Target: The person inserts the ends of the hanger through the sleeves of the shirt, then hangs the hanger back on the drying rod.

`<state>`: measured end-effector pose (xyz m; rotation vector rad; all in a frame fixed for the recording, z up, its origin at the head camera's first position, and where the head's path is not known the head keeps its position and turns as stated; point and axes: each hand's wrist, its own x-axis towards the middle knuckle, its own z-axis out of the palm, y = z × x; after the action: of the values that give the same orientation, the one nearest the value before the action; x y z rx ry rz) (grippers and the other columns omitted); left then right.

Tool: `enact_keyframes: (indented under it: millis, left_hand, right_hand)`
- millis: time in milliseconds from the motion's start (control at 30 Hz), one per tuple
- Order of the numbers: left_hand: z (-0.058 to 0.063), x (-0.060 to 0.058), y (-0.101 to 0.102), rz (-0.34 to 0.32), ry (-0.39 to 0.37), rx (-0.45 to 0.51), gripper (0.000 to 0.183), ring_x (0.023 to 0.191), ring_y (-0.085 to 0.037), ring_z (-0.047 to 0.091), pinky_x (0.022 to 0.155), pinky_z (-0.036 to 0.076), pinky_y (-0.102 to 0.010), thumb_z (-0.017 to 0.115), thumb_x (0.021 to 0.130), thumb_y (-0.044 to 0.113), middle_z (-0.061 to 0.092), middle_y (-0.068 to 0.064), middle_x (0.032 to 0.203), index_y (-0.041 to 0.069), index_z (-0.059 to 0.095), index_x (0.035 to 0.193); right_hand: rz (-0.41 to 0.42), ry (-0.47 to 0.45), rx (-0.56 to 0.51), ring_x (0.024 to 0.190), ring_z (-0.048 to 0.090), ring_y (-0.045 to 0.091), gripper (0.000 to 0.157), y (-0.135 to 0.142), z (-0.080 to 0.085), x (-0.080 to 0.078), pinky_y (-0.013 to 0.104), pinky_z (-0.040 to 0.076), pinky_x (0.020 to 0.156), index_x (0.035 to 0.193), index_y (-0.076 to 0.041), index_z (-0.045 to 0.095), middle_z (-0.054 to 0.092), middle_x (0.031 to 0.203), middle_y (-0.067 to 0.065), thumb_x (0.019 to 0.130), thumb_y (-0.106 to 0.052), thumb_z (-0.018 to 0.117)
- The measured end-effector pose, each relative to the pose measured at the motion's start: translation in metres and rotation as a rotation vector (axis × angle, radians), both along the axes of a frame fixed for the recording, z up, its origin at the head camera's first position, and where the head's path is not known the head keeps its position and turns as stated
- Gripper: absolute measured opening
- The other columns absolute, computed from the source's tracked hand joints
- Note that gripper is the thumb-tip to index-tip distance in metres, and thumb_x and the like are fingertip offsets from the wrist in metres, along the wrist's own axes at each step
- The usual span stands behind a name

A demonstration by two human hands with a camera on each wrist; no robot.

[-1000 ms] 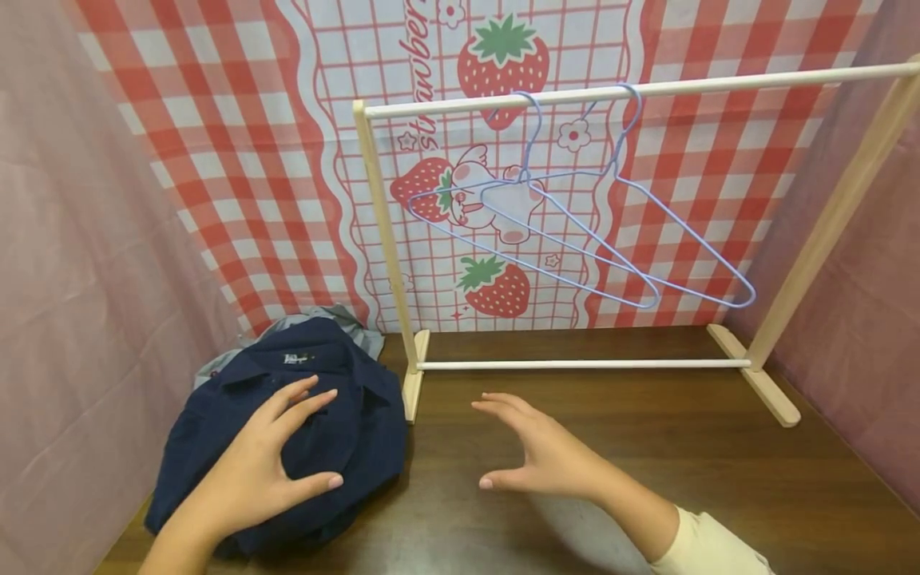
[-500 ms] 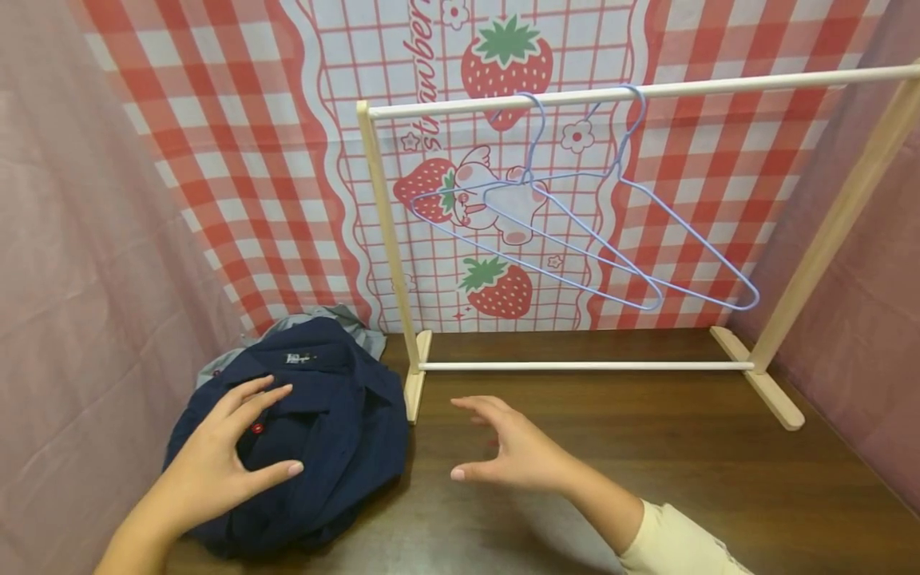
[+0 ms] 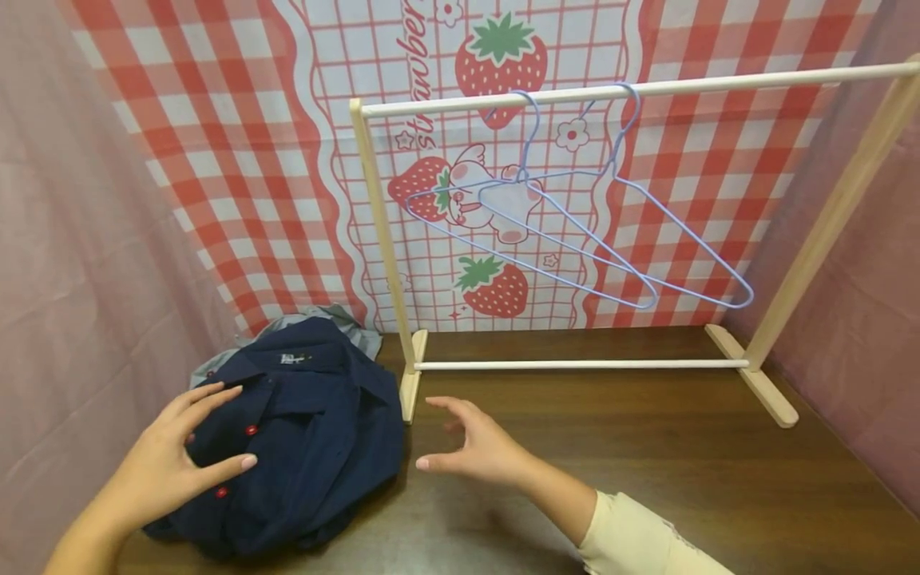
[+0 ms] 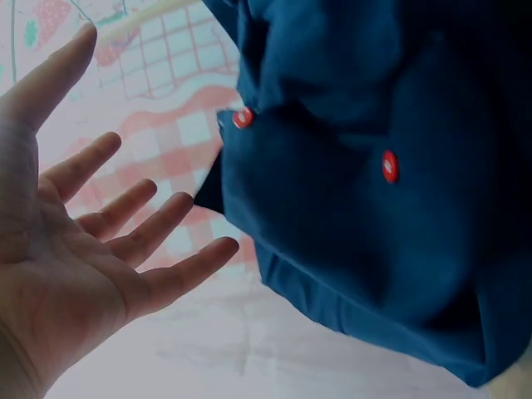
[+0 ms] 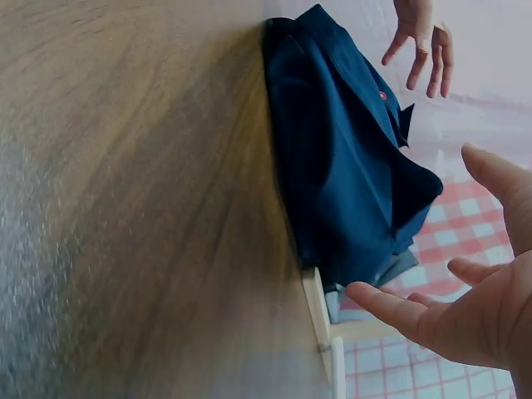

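Note:
A navy shirt [image 3: 309, 447] with red buttons lies heaped on the table at the left, its collar and label facing up. My left hand [image 3: 161, 463] hovers over the shirt's left side, fingers spread and the thumb apart. In the left wrist view, this hand [image 4: 91, 241] holds nothing and is beside the shirt [image 4: 349, 224]. To the right of the heap is my right hand [image 3: 477, 447], above the table with loosely bent fingers and nothing in its grasp. The right wrist view shows a gap between the right hand [image 5: 474, 307] and the shirt [image 5: 341, 158].
Grey cloth [image 3: 359, 331] shows behind the navy shirt. A wooden clothes rack [image 3: 384, 231] stands at the back, with one blue wire hanger [image 3: 537, 120] and another wire hanger [image 3: 751, 294] on its top bar. A strawberry-print checked cloth [image 3: 247, 160] covers the back.
Both hands have moved left in the head view, keeping about the same spread. The left hand has gone from the shirt's middle to its left side, uncovering red buttons. The shirt stays put.

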<state>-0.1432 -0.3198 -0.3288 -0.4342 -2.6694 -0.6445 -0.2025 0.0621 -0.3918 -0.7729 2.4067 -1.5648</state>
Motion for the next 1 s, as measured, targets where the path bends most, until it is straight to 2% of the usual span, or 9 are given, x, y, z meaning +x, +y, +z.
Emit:
enact_keyframes:
  millis: [200, 367, 433, 500, 600, 667, 767, 900, 1000]
  left_hand:
    - [-0.008, -0.004, -0.022, 0.05, -0.035, 0.045, 0.08, 0.11, -0.043, 0.048, 0.071, 0.051, -0.062, 0.088, 0.071, 0.027, 0.043, -0.026, 0.135, 0.005, 0.051, 0.139]
    - [-0.012, -0.01, -0.039, 0.105, -0.046, 0.06, 0.076, 0.107, -0.035, 0.048, 0.069, 0.052, -0.035, 0.087, 0.072, 0.027, 0.046, -0.024, 0.132, 0.006, 0.053, 0.137]
    - [-0.012, -0.012, -0.044, 0.119, -0.07, 0.078, 0.076, 0.109, -0.039, 0.048, 0.073, 0.051, -0.037, 0.086, 0.074, 0.028, 0.046, -0.026, 0.132, 0.005, 0.052, 0.138]
    - [-0.012, -0.014, -0.05, 0.124, -0.11, 0.12, 0.076, 0.112, -0.046, 0.046, 0.081, 0.048, -0.049, 0.083, 0.077, 0.028, 0.043, -0.029, 0.133, 0.001, 0.049, 0.139]
    - [-0.012, -0.017, -0.059, 0.14, -0.209, 0.195, 0.078, 0.119, -0.055, 0.039, 0.082, 0.038, -0.07, 0.077, 0.084, 0.03, 0.036, -0.034, 0.14, -0.002, 0.039, 0.145]
    - [-0.013, -0.021, -0.068, 0.141, -0.29, 0.236, 0.08, 0.123, -0.059, 0.034, 0.084, 0.036, -0.073, 0.072, 0.089, 0.032, 0.028, -0.035, 0.146, -0.003, 0.031, 0.149]
    - [-0.016, -0.026, -0.082, 0.143, -0.443, 0.321, 0.081, 0.128, -0.064, 0.024, 0.084, 0.042, -0.07, 0.064, 0.095, 0.034, 0.013, -0.038, 0.152, 0.001, 0.019, 0.154]
    - [-0.022, -0.031, -0.097, 0.138, -0.636, 0.542, 0.084, 0.133, -0.063, 0.01, 0.08, 0.05, -0.062, 0.056, 0.099, 0.035, -0.007, -0.04, 0.151, 0.009, 0.001, 0.156]
    - [-0.025, -0.036, -0.105, 0.142, -0.773, 0.675, 0.09, 0.134, -0.063, -0.001, 0.08, 0.05, -0.063, 0.053, 0.099, 0.036, -0.019, -0.039, 0.149, 0.013, -0.016, 0.153]
  right_hand:
    - [0.002, -0.184, -0.128, 0.123, 0.048, 0.048, 0.076, -0.013, -0.007, -0.004, 0.054, 0.047, 0.093, 0.144, -0.01, 0.045, 0.039, 0.146, 0.025, 0.079, -0.021, 0.082]
    - [-0.019, -0.345, -0.215, 0.122, 0.048, 0.048, 0.073, -0.024, -0.011, -0.006, 0.053, 0.053, 0.083, 0.145, -0.009, 0.042, 0.033, 0.146, 0.029, 0.082, -0.016, 0.079]
    - [-0.041, -0.394, -0.247, 0.118, 0.052, 0.045, 0.072, -0.028, -0.012, -0.008, 0.054, 0.053, 0.08, 0.145, -0.008, 0.042, 0.031, 0.146, 0.03, 0.082, -0.016, 0.078]
    - [-0.07, -0.42, -0.274, 0.112, 0.056, 0.041, 0.072, -0.031, -0.014, -0.009, 0.053, 0.054, 0.079, 0.145, -0.007, 0.043, 0.032, 0.145, 0.03, 0.082, -0.017, 0.078]
    - [-0.11, -0.447, -0.321, 0.109, 0.058, 0.039, 0.073, -0.037, -0.016, -0.011, 0.053, 0.055, 0.076, 0.144, -0.006, 0.043, 0.032, 0.144, 0.03, 0.081, -0.017, 0.078]
    - [-0.118, -0.472, -0.348, 0.113, 0.054, 0.041, 0.074, -0.041, -0.017, -0.012, 0.055, 0.054, 0.076, 0.145, -0.007, 0.041, 0.033, 0.144, 0.031, 0.081, -0.017, 0.078]
    - [-0.114, -0.518, -0.389, 0.12, 0.049, 0.044, 0.076, -0.047, -0.019, -0.012, 0.06, 0.052, 0.076, 0.147, -0.009, 0.039, 0.034, 0.143, 0.032, 0.082, -0.017, 0.076]
    - [-0.118, -0.542, -0.448, 0.119, 0.05, 0.043, 0.077, -0.056, -0.02, -0.013, 0.066, 0.049, 0.076, 0.149, -0.009, 0.035, 0.039, 0.14, 0.03, 0.083, -0.015, 0.075]
    - [-0.134, -0.539, -0.472, 0.117, 0.052, 0.043, 0.078, -0.062, -0.021, -0.014, 0.066, 0.05, 0.075, 0.149, -0.009, 0.035, 0.041, 0.138, 0.03, 0.082, -0.013, 0.076]
